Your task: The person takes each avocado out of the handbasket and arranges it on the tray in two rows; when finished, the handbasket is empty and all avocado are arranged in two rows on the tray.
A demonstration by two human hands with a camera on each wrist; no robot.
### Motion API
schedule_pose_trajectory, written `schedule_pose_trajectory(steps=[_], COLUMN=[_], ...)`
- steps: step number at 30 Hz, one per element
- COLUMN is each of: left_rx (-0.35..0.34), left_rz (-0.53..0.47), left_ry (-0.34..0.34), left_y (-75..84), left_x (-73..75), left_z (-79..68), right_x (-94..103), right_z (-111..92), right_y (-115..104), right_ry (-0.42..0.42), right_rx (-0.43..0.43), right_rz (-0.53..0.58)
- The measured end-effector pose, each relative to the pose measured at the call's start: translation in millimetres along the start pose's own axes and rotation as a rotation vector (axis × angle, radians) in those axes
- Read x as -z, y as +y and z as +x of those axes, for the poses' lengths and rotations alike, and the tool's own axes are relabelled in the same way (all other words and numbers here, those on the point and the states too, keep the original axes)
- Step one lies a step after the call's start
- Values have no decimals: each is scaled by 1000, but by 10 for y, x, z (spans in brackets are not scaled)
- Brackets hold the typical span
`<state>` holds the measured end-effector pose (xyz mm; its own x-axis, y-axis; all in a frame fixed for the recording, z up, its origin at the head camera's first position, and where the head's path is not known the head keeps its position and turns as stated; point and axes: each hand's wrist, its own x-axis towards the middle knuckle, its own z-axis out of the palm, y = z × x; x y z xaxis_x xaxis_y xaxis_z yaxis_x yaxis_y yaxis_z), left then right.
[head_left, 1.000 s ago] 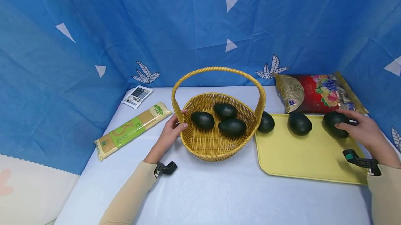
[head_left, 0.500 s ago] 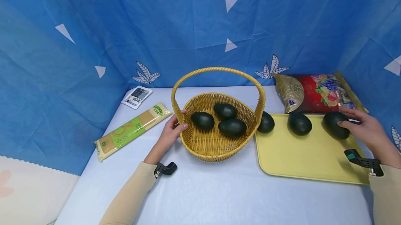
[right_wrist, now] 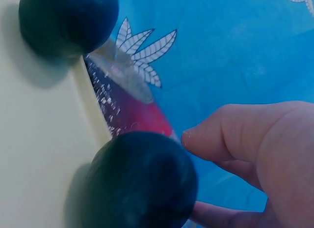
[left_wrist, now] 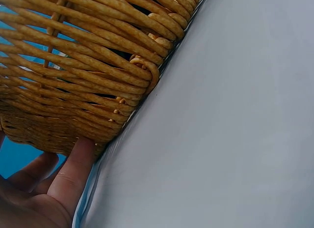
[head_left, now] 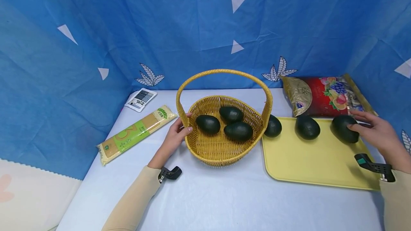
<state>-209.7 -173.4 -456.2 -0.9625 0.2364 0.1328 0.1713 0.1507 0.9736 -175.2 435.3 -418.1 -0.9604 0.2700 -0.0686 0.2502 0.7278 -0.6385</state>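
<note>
In the head view a yellow wicker basket (head_left: pixel 213 149) with a tall arched handle stands mid-table, three dark green avocados (head_left: pixel 238 131) inside it. My left hand (head_left: pixel 174 134) holds the basket's left side by the handle's foot, thumb over the rim; in the left wrist view its fingers (left_wrist: pixel 73 171) touch the outer weave. At the back of a yellow tray (head_left: pixel 305 163) lie three more avocados (head_left: pixel 307 127). My right hand (head_left: pixel 374 131) is at the right end avocado (head_left: pixel 343 130), thumb and fingers loosely spread beside it; contact is hard to tell.
Behind the tray lies a red and gold packet (head_left: pixel 321 95) with fruit pictures. A long noodle packet (head_left: pixel 136 134) lies left of the basket, with a white card-like device (head_left: pixel 141 99) beyond it. Blue cloth (head_left: pixel 205 27) hangs at the back and sides.
My right hand has drawn back a little to the right, its thumb shifting toward the avocado's edge; that avocado stays in place. The left hand and basket have not moved.
</note>
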Motion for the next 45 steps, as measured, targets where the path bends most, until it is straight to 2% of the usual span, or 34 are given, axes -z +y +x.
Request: schedule_pose_trajectory(steps=[7,12,16,24,32,41,45], left_rx=[-11,-15,-15,-16,-12,4,8], left_rz=[4,4,6,5,12,2,0], left_ry=[0,-1,-2,2,-3,-7,-4], left_y=[-7,-6,-10,-6,-2,-10,-3], left_x=[9,2,-5,-14,1,-3,-2], left_z=[-6,-2,6,19,-1,6,-4], right_x=[54,49,9,-117,-374,-747,-904], right_z=[-159,-283,-395,-621,-832,-970,-986], right_y=[-326,-547,-724,-1124,-1631,-2071,-2227], right_ry=[33,36,30,-18,-125,-229,-289], right_rx=[29,110,218,533,800,935,942], right_rz=[-23,-6,-3,104,75,24,-5])
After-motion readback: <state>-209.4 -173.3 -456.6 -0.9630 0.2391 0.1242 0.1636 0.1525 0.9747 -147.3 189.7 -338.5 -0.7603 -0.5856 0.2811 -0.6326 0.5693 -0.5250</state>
